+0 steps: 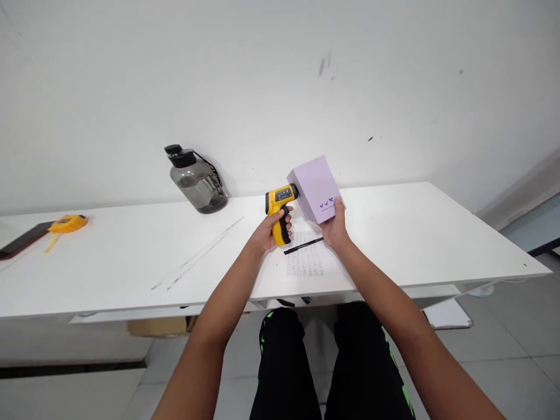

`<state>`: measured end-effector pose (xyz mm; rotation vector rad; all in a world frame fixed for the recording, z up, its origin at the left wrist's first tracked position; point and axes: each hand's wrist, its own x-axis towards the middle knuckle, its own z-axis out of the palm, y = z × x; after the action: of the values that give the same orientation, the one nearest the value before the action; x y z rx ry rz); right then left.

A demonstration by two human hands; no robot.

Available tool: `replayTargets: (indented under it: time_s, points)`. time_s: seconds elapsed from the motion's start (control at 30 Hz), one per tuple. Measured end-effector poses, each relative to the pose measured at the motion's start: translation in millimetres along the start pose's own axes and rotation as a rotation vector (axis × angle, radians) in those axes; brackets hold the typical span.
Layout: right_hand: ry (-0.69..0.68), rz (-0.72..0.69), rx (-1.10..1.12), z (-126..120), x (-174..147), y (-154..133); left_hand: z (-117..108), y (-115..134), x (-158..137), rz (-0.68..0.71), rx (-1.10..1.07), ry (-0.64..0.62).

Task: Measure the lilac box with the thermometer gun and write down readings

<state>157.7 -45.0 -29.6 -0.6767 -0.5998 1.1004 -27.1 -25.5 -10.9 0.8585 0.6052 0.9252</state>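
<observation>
My left hand [266, 231] is wrapped round the grip of a yellow and black infrared thermometer [280, 199]. The thermometer's front end points right, at the side of a light purple box [315, 185]; whether the two touch I cannot tell. My right hand [336, 227] holds that box tilted by its lower right corner, thumb on the printed face and the other fingers mostly hidden beneath. Below both hands, a black pen [303, 245] lies across a sheet of paper with handwriting [305, 265] on the white table [394, 233].
A grey see-through water bottle [199, 184] with a black cap stands near the wall, left of the hands. Farther left lie a yellow tape measure [69, 223] and a dark flat object [26, 239]. Under the table is a cardboard box [156, 326].
</observation>
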Motion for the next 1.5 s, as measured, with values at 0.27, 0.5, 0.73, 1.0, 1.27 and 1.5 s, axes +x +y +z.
replayTargets:
  time_s: [0.27,0.5,0.73,1.0,1.27,1.5]
  points:
    - [-0.078,0.059,-0.067,-2.2,0.7,-2.7,3.1,-6.0,1.1,0.001,-0.012,-0.006]
    - [-0.079,0.086,-0.083,-3.8,2.5,-2.4,6.5,-1.1,-1.8,-0.025,-0.030,0.005]
    - [-0.061,0.095,-0.053,-2.4,0.5,-3.6,5.4,-5.1,0.2,-0.044,-0.022,0.007]
    - [-0.019,0.117,-0.071,-4.3,3.8,-2.2,4.0,-6.9,0.5,-0.053,-0.020,-0.014]
    - [0.007,0.143,-0.011,-2.2,2.0,-2.9,6.2,-5.7,0.2,-0.037,-0.010,-0.006]
    - [0.024,0.166,-0.002,-1.5,2.0,-3.9,5.5,-7.1,1.6,-0.041,-0.005,0.022]
